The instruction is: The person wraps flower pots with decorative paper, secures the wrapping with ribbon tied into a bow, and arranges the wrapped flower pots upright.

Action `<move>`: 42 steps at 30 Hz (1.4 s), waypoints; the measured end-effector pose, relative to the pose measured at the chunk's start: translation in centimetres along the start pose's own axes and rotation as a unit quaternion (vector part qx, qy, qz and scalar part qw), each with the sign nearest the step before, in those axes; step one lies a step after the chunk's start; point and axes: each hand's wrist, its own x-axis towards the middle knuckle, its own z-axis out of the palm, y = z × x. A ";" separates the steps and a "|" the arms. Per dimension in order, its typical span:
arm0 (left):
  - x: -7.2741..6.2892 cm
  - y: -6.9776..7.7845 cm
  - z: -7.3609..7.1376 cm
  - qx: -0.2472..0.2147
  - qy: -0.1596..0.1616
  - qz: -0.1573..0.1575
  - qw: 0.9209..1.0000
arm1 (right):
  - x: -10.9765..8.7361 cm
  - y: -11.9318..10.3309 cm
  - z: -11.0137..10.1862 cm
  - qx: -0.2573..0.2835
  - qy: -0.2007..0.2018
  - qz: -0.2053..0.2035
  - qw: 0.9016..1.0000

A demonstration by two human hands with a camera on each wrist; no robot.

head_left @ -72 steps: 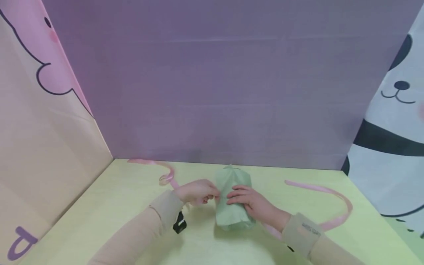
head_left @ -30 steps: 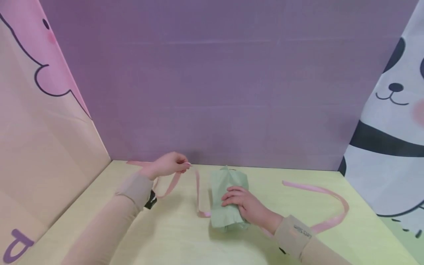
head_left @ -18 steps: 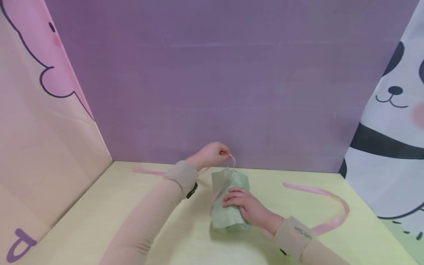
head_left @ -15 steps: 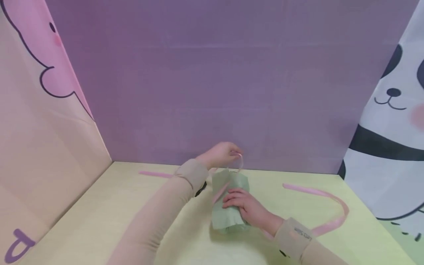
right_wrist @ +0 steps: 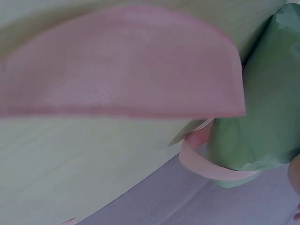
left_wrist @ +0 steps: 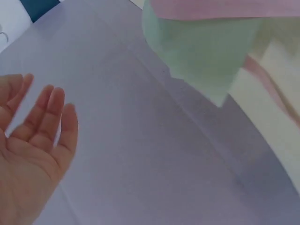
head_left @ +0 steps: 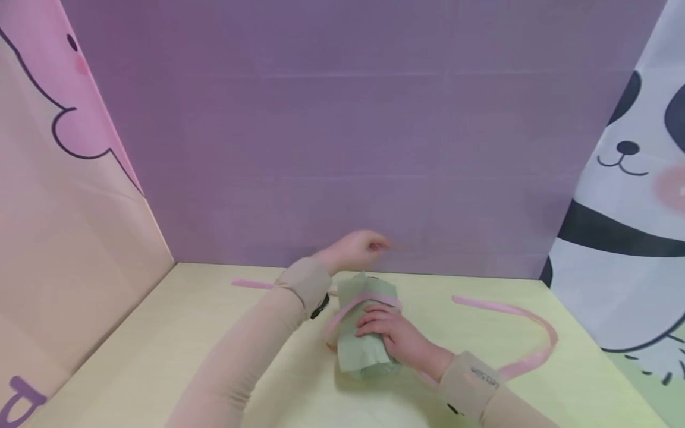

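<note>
A package wrapped in pale green paper point(head_left: 360, 351) lies on the table. A pink ribbon point(head_left: 365, 297) crosses its upper part and loops out past its left side. My right hand point(head_left: 396, 336) rests on the package, fingers lying over its top near the ribbon. Beyond the package's far end my left hand point(head_left: 357, 249) is raised, blurred in the head view. The left wrist view shows that left hand point(left_wrist: 35, 145) with fingers apart and nothing in them, away from the green paper point(left_wrist: 201, 56). In the right wrist view the ribbon point(right_wrist: 211, 166) bends around the package point(right_wrist: 262, 108).
Ribbon ends point(head_left: 251, 284) lie at the back left, and a long curved length of ribbon point(head_left: 535, 356) spreads to the right. A purple backdrop point(head_left: 321, 148) rises behind the pale yellow table point(head_left: 299, 380). Side panels, one with a panda point(head_left: 626, 255), flank it.
My left hand has carried the ribbon from the left up and across the package, then let it go. The ribbon now lies over the paper. My right hand stays on the package.
</note>
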 end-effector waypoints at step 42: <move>-8.6 -3.3 9.8 0.124 0.018 0.087 0.988 | -0.4 -0.3 -1.1 0.150 0.058 0.294 0.942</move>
